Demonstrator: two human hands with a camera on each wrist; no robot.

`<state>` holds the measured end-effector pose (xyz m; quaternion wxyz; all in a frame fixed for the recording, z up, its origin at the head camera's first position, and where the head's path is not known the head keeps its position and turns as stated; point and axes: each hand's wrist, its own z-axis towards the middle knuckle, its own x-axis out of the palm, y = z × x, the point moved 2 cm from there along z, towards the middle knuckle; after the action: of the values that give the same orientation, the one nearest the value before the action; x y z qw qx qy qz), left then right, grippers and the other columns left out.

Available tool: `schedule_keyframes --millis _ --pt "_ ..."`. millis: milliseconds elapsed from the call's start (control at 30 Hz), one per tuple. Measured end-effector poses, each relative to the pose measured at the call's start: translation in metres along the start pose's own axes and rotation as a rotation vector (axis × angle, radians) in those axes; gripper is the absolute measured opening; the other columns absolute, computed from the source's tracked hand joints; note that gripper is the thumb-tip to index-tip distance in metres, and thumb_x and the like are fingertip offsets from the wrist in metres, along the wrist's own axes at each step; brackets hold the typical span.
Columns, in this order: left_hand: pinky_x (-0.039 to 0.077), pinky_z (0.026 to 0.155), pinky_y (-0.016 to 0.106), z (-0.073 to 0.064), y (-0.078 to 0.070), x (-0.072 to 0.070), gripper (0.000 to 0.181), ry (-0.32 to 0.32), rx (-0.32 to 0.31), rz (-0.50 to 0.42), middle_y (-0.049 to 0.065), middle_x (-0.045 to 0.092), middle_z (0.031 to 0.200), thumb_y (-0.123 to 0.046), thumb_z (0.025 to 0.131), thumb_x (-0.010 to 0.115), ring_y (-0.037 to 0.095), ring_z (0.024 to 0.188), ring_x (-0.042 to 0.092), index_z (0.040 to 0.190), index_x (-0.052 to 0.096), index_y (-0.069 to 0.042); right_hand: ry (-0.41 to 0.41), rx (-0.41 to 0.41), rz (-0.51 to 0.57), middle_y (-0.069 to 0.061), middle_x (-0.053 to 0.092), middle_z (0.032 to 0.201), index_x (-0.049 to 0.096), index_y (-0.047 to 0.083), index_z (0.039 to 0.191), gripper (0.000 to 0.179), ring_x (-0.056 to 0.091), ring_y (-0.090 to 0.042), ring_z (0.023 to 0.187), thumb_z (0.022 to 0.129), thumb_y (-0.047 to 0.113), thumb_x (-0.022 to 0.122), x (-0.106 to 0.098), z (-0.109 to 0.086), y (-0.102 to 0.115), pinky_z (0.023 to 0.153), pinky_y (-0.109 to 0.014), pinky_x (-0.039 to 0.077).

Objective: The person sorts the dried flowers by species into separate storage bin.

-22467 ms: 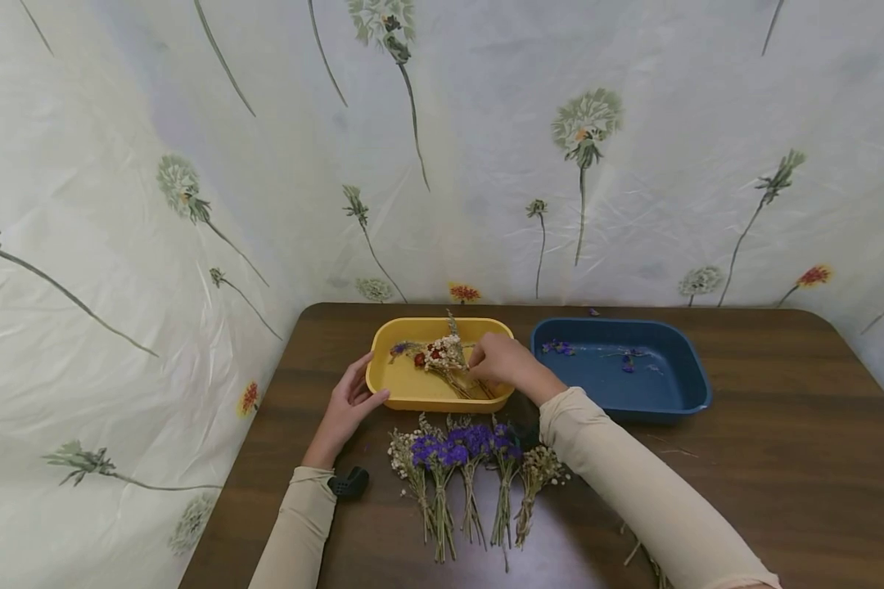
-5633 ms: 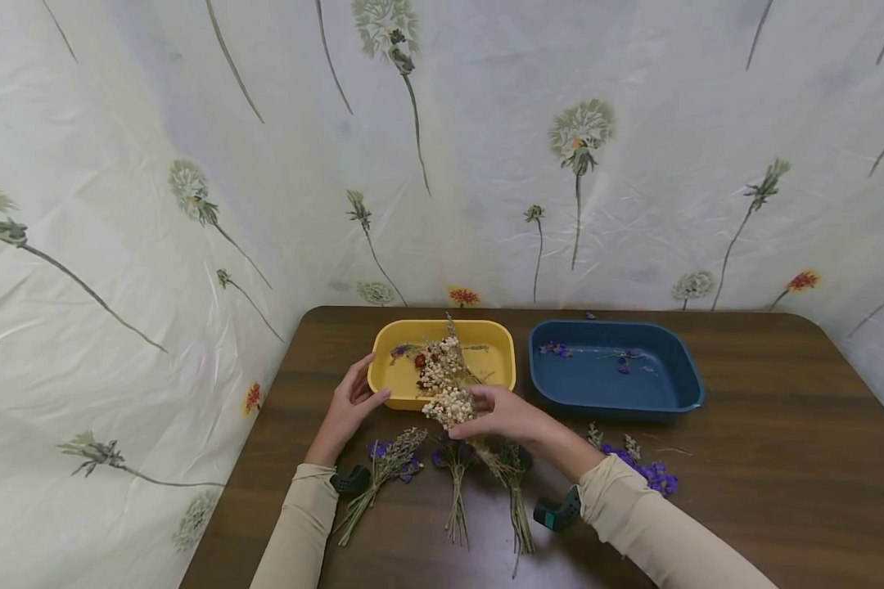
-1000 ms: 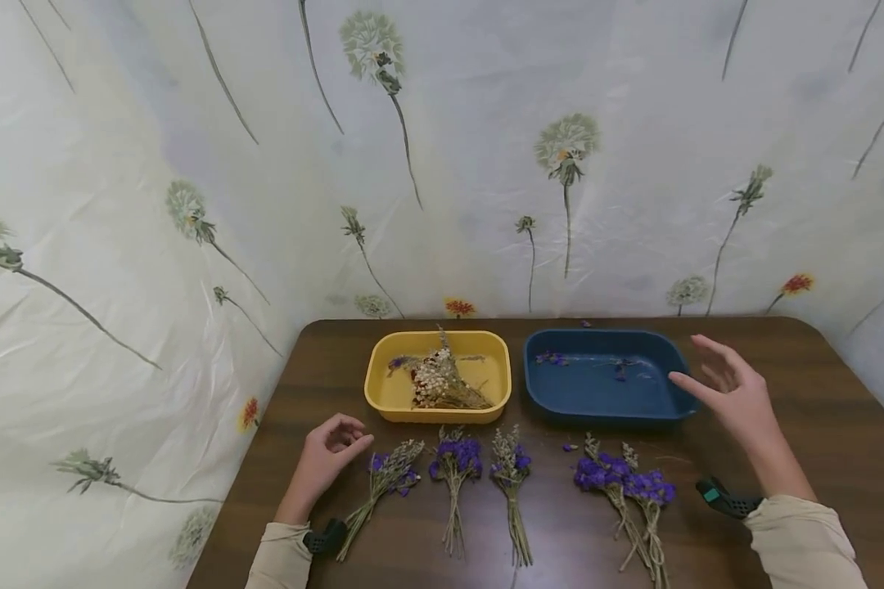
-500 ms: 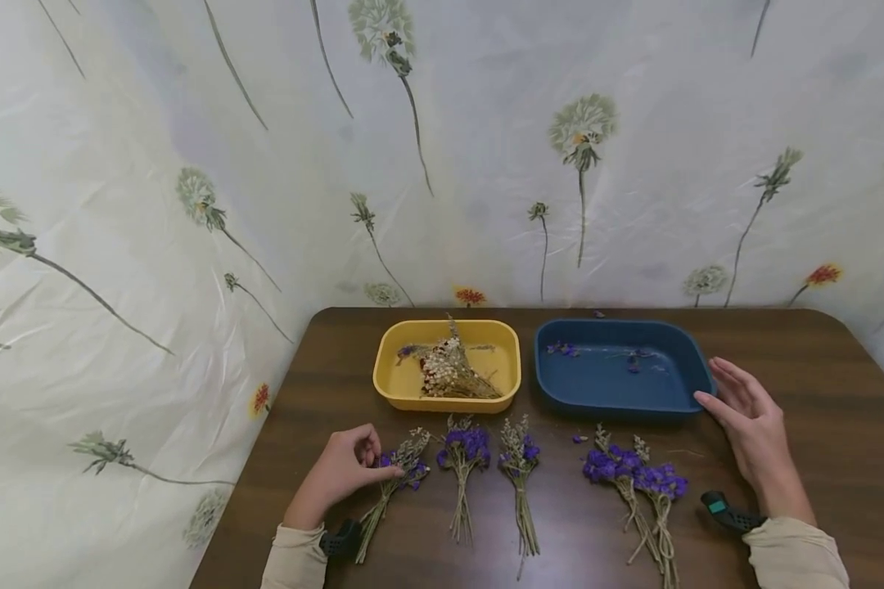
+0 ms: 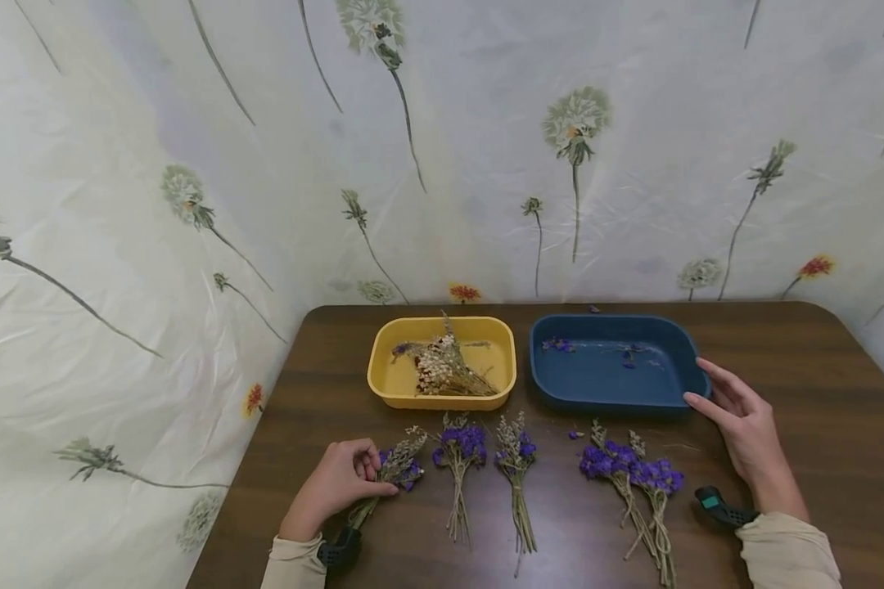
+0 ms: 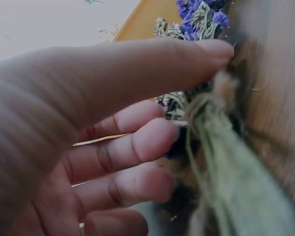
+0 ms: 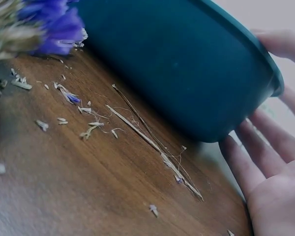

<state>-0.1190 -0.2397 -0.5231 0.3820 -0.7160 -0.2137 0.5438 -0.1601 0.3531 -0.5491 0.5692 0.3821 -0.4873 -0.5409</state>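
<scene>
My left hand (image 5: 342, 483) is at the leftmost dried flower bunch (image 5: 407, 460), which has purple blooms and grey-green sprigs. In the left wrist view, its thumb (image 6: 187, 59) stretches across the bunch near the tie, above the stems (image 6: 236, 167). The loosely bent fingers (image 6: 137, 147) sit on the other side, with a gap to the stems. At the right end of the blue tray (image 5: 619, 402), my right hand (image 5: 747, 433) rests its thumb and spread fingers about the corner. The right wrist view shows its fingers (image 7: 278, 137) by the tray's end wall.
Two purple bunches (image 5: 460, 446) (image 5: 517, 454) lie mid-table, and two overlapping ones (image 5: 610, 460) (image 5: 657, 477) to their right. A yellow tray (image 5: 442, 402) holds white-flowered bunches (image 5: 442, 368). Purple scraps (image 5: 557, 345) lie in the blue tray; loose stems (image 7: 137, 128) litter the table.
Earlier my right hand laid a white-flowered bunch in the yellow tray. It has since come to the blue tray's right corner, while my left hand has moved onto the leftmost purple bunch.
</scene>
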Motion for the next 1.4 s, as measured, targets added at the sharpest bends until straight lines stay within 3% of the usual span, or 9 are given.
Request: schedule_keyframes --millis 333,567,733,867,1100,1400 --pt "0.057 0.064 0.023 -0.001 0.003 -0.004 0.02 -0.065 0.058 -0.085 0.0 0.072 0.078 -0.022 0.081 0.089 0.006 0.065 0.066 0.086 0.073 -0.012 0.0 0.009 0.019 0.004 0.052 0.152 0.043 -0.004 0.154 0.061 0.054 0.007 0.131 0.096 -0.013 0.06 0.001 0.002 0.001 0.095 -0.006 0.049" --pt "0.06 0.07 0.025 -0.002 0.006 -0.006 0.026 -0.045 0.081 -0.336 0.011 0.074 0.089 -0.014 0.086 0.085 0.009 0.076 0.071 0.099 0.067 0.0 -0.001 0.002 0.027 0.005 0.054 0.151 0.044 -0.004 0.153 0.061 0.055 0.006 0.13 0.096 -0.013 0.06 0.003 0.002 0.001 0.095 -0.007 0.05" --pt "0.062 0.073 0.025 0.0 0.004 -0.002 0.027 0.027 0.123 -0.471 0.001 0.072 0.092 -0.002 0.091 0.076 0.007 0.081 0.073 0.105 0.056 0.009 0.003 -0.007 0.038 0.003 0.053 0.152 0.043 -0.005 0.153 0.06 0.054 0.005 0.132 0.096 -0.014 0.06 0.003 0.002 0.002 0.095 -0.007 0.05" --pt "0.062 0.075 0.025 0.002 0.005 0.002 0.027 0.043 0.131 -0.506 -0.006 0.071 0.093 0.002 0.092 0.071 0.006 0.083 0.074 0.104 0.05 0.012 0.006 -0.005 0.038 0.003 0.053 0.152 0.043 -0.005 0.153 0.06 0.054 0.005 0.132 0.096 -0.015 0.059 0.003 0.003 0.001 0.095 -0.007 0.05" --pt "0.063 0.078 0.027 0.003 0.007 0.004 0.032 0.059 0.09 -0.546 -0.003 0.073 0.094 0.002 0.091 0.073 0.008 0.086 0.074 0.105 0.045 0.01 -0.001 0.006 0.019 0.004 0.052 0.152 0.043 -0.004 0.154 0.061 0.054 0.006 0.131 0.096 -0.013 0.061 0.003 0.002 0.0 0.095 -0.006 0.049" --pt "0.061 0.075 0.026 0.003 0.009 0.003 0.025 -0.002 0.073 -0.542 -0.003 0.077 0.092 -0.008 0.094 0.075 0.011 0.086 0.076 0.102 0.064 0.012 -0.017 0.011 -0.004 0.007 0.053 0.148 0.045 -0.003 0.153 0.06 0.056 0.006 0.128 0.096 -0.011 0.063 0.004 0.001 0.001 0.093 -0.006 0.05"
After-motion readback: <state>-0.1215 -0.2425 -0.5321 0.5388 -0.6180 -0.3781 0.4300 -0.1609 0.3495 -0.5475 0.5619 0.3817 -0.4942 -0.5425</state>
